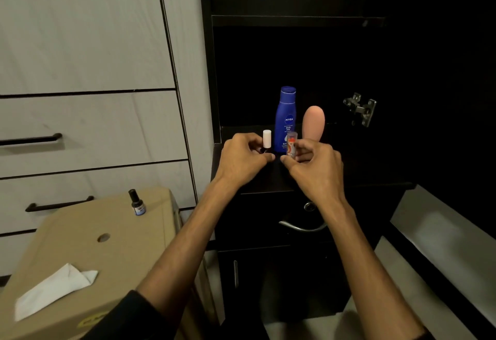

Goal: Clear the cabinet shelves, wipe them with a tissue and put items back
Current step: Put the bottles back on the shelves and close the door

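A: Dark cabinet (349, 76), door open, pale drawers to its left. Both hands are on the shelf (257, 178) at the front edge.

B: What do the fingers hold?

A: The left hand (241, 160) pinches a small bottle with a white cap (267, 139), upright, its base hidden in the fingers. The right hand (314, 168) curls round a small clear vial (292, 146), also upright.

B: And beyond them?

A: Just behind the fingertips stands the blue lotion bottle (285, 119), with a pink rounded object (313, 123) beside it on the right.

B: The rest?

A: Well back toward the person's left, a cardboard box (107, 254) carries a dark nail polish bottle (137, 203) and the tissue (53, 291). The left hand is the nearer one for either.
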